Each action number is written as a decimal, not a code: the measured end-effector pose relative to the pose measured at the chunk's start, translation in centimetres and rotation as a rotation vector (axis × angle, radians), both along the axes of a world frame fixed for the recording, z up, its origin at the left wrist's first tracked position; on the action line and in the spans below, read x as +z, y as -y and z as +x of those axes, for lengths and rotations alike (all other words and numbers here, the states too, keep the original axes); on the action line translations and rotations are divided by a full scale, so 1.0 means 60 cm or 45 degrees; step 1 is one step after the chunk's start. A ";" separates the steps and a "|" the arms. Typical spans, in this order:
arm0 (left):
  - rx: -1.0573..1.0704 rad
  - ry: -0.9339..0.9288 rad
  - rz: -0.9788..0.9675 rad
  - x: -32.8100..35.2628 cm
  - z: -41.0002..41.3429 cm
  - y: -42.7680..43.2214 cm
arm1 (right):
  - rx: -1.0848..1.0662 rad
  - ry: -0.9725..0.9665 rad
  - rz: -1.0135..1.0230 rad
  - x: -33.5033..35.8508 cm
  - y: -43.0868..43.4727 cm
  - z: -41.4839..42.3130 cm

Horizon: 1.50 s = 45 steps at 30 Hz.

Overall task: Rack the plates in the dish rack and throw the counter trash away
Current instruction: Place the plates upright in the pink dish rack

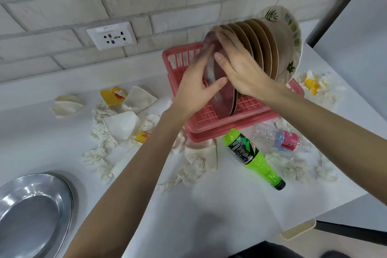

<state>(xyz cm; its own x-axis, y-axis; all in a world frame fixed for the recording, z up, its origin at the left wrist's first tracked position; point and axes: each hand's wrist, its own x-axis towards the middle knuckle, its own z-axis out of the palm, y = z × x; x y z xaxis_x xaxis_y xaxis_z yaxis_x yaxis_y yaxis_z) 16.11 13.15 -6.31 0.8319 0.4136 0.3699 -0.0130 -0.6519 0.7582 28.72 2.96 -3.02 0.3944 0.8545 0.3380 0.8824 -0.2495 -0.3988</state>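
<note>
Plate (pixel 222 98), mauve, stands on edge inside the pink dish rack (pixel 180 56), just beside the row of racked plates (pixel 259 44); your left hand (pixel 194 90) pinches its lower rim and your right hand (pixel 240 65) curls over its top. If you let go before its foot seats in the grid, it may slide flat or tip against the row and topple it.

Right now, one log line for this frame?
phase: racking | left hand + right hand: both grip dark plate | plate: upright in dish rack | trash uncleared: green bottle, tissues
</note>
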 end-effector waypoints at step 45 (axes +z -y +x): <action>0.121 -0.033 0.034 -0.026 -0.218 -0.029 | 0.450 0.033 0.020 -0.022 0.013 -0.168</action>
